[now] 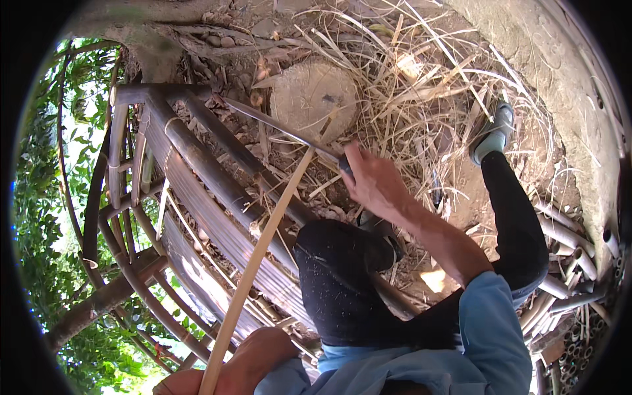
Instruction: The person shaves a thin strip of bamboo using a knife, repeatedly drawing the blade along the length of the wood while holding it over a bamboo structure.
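My right hand is closed around the dark handle of a long knife. Its narrow blade points up and to the left. A long, pale, flat bamboo strip rises from the lower edge, and its far end meets the blade near the handle. Low at the left, my left hand is closed on the strip's near end; its fingers are mostly cut off by the picture's edge. The strip passes in front of the bamboo bench, left of my bent knee.
A round chopping block sits on the ground beyond the blade. Pale shavings are strewn around it and my outstretched foot. Cut bamboo poles are stacked at the right. Green leaves show behind the bench.
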`<state>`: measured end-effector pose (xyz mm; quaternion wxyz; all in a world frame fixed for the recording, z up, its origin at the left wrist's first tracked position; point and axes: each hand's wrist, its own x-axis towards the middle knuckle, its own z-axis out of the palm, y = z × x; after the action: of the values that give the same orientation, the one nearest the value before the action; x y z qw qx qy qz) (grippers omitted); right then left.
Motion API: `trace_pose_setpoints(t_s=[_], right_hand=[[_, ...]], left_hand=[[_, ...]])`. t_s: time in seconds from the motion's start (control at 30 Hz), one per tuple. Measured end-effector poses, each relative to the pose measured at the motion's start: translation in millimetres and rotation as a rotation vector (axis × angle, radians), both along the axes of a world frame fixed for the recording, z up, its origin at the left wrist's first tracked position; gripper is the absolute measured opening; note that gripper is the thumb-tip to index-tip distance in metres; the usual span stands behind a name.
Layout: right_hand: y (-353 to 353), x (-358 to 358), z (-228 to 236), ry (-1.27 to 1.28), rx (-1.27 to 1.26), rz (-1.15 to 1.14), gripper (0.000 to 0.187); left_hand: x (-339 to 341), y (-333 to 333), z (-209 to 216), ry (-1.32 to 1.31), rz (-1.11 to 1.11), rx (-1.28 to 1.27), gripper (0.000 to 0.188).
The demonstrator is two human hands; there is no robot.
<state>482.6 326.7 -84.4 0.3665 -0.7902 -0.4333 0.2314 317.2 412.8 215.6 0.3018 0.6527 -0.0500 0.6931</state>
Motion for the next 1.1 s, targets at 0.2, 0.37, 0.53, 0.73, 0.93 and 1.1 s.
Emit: trace_pose_setpoints(t_s=[0.2,0.37,0.53,0.73,0.93,1.1], right_hand=[[-2.6,-6.9,28.4,0.173,0.171,0.164,0.021],[3.6,9.1,-36.3,0.121,-0.036,0.088,0.017],[12.7,24.5,-98.5,0.054,0.084,0.093,0.023],[20.7,18.3,-138.6,-0.094,0.266,-0.005,0.032],[19.4,41.9,-187.9,0.021,0.033,-0.097,0.040],[22.8,45.2,-201.5,0.038,0.048,-0.224,0.036]], left_hand=[[-7.8,7.0,-14.3,-0.057,-0.052,-0.116,0.031],[-4.0,14.6,-31.0,-0.052,-0.074,-0.161,0.030],[0.9,19.6,-40.3,-0.048,-0.066,-0.193,0.030],[3.5,29.7,-58.2,-0.025,-0.027,-0.201,0.030],[17.4,36.7,-69.1,-0.024,-0.041,-0.225,0.030],[14.2,36.1,-63.6,-0.027,-0.052,-0.234,0.029]])
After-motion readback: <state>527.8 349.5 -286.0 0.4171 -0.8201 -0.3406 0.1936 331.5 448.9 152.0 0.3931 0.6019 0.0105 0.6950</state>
